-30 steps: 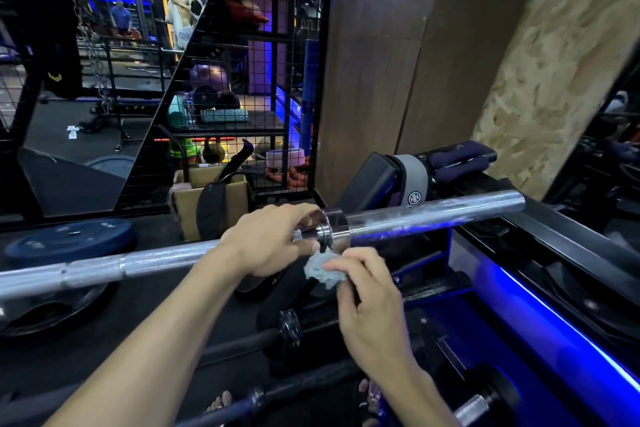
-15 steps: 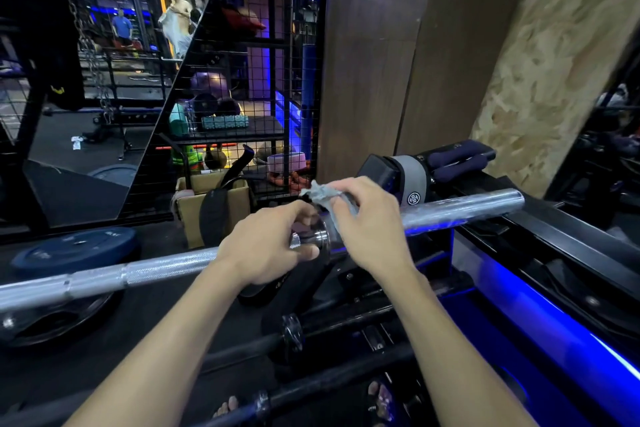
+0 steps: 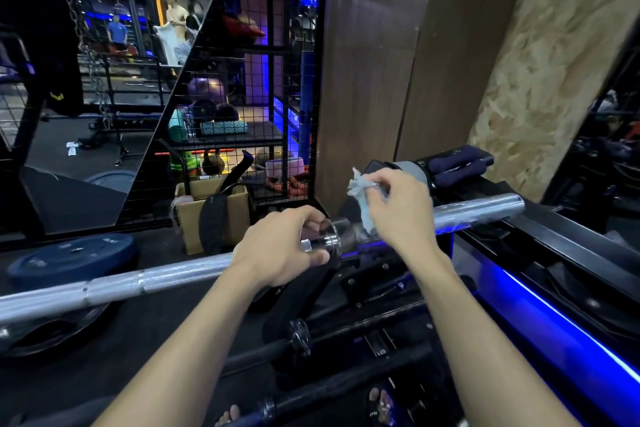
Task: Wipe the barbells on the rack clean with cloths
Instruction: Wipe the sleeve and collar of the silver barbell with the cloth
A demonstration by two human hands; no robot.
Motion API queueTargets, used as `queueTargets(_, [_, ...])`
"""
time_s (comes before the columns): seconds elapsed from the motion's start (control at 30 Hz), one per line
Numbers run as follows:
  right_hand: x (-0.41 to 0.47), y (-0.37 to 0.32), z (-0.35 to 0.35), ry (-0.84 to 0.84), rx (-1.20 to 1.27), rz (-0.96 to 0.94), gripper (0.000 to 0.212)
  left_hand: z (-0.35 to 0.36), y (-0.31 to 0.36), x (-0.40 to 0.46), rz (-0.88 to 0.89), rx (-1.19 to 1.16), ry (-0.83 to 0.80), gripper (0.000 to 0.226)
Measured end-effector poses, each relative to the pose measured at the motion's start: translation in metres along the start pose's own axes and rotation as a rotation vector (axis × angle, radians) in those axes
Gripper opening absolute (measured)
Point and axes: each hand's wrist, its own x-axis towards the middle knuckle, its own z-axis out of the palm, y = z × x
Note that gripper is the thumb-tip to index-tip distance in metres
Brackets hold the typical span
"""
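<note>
Left hand [image 3: 280, 250] grips the silver barbell [image 3: 156, 279] at its collar, centre frame; right hand [image 3: 398, 208] pinches the cloth [image 3: 363, 199] at 1 o'clock over the sleeve, so wrap cloth round the sleeve, keep bar pinned, stroke outward toward 3 o'clock.

The right hand [image 3: 398, 208] has come up from under the barbell [image 3: 156, 279], where it held the cloth [image 3: 363, 199] a second ago, and now sits over the sleeve just right of the collar. The cloth has risen with it and drapes down the sleeve's far side.
</note>
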Motion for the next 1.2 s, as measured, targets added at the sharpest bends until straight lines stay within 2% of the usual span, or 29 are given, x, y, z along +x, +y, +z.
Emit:
queueTargets(0.07, [-0.005,-0.007,-0.006,0.030,0.177,-0.080,0.013,0.000,0.000,0.000,0.003,0.015,0.004,0.053])
queueTargets(0.1, [-0.010,-0.014,-0.006,-0.015,0.219,-0.125,0.011,0.000,0.000,0.000,0.006,0.024,0.005,0.053])
queueTargets(0.2, [-0.016,-0.018,0.010,-0.189,0.018,-0.214,0.010,-0.002,0.002,-0.001,0.015,0.056,0.008,0.052])
queueTargets(0.27, [-0.004,-0.008,0.007,-0.143,-0.117,-0.166,0.007,-0.002,0.001,-0.001,0.019,0.051,0.011,0.052])
queueTargets(0.3, [0.000,-0.003,0.002,-0.101,-0.092,-0.122,0.005,-0.001,0.002,-0.002,0.024,0.049,0.009,0.052])
queueTargets(0.43, [-0.013,0.008,-0.019,0.023,0.200,-0.057,0.013,0.002,0.000,-0.006,0.104,0.064,0.027,0.061])
queueTargets(0.53, [-0.036,0.003,-0.021,0.070,0.271,-0.109,0.025,0.003,0.000,-0.009,0.139,0.079,0.045,0.052])
queueTargets(0.63, [-0.055,-0.005,-0.008,0.035,0.320,-0.217,0.030,0.003,-0.001,-0.008,0.135,0.087,0.048,0.046])
queueTargets(0.7, [-0.077,-0.007,0.006,0.045,0.276,-0.314,0.032,0.004,-0.001,-0.008,0.141,0.090,0.041,0.047])
queueTargets(0.83, [-0.112,0.007,0.018,0.102,0.271,-0.358,0.034,0.003,-0.002,-0.007,0.139,0.107,0.022,0.053])
queueTargets(0.9, [-0.121,0.013,0.016,0.023,0.286,-0.357,0.036,0.003,-0.003,-0.005,0.126,0.112,0.017,0.053])
queueTargets(1.0, [-0.133,0.021,0.007,-0.127,0.327,-0.222,0.033,0.003,-0.003,-0.003,0.105,0.135,-0.005,0.056])
queueTargets(1.13, [-0.126,0.036,-0.017,-0.096,0.587,0.101,0.024,0.001,0.001,-0.007,0.106,0.133,-0.004,0.060])
queueTargets(1.2, [-0.111,0.044,-0.028,-0.124,0.694,0.183,0.016,-0.001,0.003,-0.010,0.103,0.142,0.000,0.062])
